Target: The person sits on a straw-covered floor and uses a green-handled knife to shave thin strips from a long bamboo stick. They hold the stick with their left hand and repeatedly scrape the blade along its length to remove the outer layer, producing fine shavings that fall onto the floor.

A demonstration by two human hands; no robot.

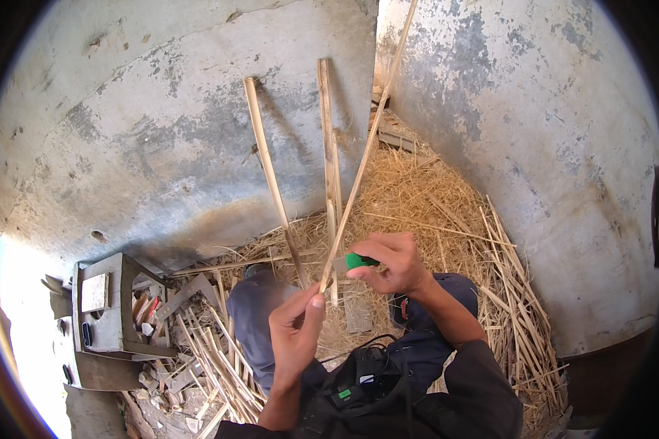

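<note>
My left hand [296, 328] is closed on the lower end of a long, thin wooden or bamboo strip [371, 137]. The strip slants up and away to the right, past the top of the view. Just right of its lower part, my right hand [394, 263] grips a small green object [359, 260]; most of it is hidden by the fingers, so its kind does not show. A small gap seems to lie between the green object and the strip. Both hands are above my bent knees.
Split lengths [264, 150] lean on the worn wall ahead. Curly shavings [417, 192] heap in the corner. Loose strips lie at right [518, 333] and left [223, 369]. A wooden box [101, 333] with small items stands at left. A black bag [366, 377] is at my lap.
</note>
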